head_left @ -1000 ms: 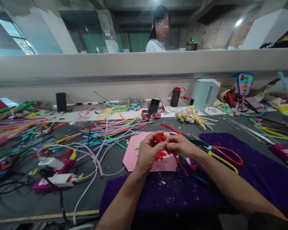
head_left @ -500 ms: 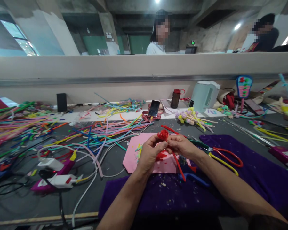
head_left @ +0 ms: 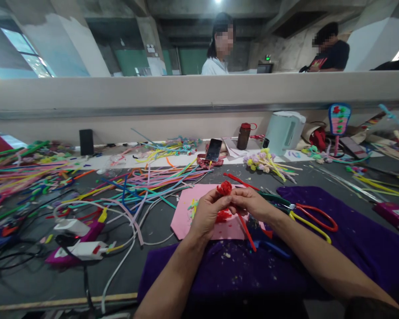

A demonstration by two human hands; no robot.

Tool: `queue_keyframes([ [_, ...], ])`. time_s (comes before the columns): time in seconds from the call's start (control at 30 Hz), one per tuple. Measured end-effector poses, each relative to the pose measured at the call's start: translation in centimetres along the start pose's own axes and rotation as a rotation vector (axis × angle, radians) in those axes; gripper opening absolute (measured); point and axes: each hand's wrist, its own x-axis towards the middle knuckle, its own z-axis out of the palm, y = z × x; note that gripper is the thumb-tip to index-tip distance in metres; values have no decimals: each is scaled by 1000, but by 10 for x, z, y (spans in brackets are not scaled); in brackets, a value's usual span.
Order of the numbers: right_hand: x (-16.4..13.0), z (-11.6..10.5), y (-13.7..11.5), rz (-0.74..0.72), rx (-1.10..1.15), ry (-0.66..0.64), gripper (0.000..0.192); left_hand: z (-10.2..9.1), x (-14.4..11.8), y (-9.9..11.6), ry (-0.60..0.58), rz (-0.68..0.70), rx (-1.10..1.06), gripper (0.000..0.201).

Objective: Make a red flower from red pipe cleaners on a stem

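Centre frame: our left hand [head_left: 209, 212] and right hand [head_left: 249, 203] pinch a red pipe cleaner flower [head_left: 224, 188], fingers clamped | pink card [head_left: 186, 217] beneath | scissors [head_left: 306, 216] right

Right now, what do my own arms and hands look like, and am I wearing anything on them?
Both hands are bare: the left hand and the right hand show no gloves, rings or watch. Both forearms are uncovered up to the bottom edge of the picture. At the lower right corner a bit of dark sleeve covers the right upper arm.
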Motion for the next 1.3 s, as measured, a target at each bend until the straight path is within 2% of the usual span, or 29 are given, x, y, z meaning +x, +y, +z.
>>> queue_keyframes([
  [0.23,1,-1,1,12,-23,-32,31,-2,1,-1,2,19,9,24],
  [0.37,2,-1,3,-1,-25,23,25,-4,3,-1,88,18,-14,23],
  [0.6,2,0,4,17,-20,66,31,-9,9,-1,219,-68,-23,27],
  [0.73,3,-2,3,-31,6,154,28,-13,11,-1,217,-117,-70,26],
  [0.83,4,-2,1,-13,9,188,30,-14,11,-2,218,-118,-89,25],
  [1.1,1,4,-2,14,-155,123,24,-13,13,-3,223,-122,-64,28],
  [1.3,1,-1,-1,-31,-182,151,25,-13,13,-3,239,-115,-120,27],
])
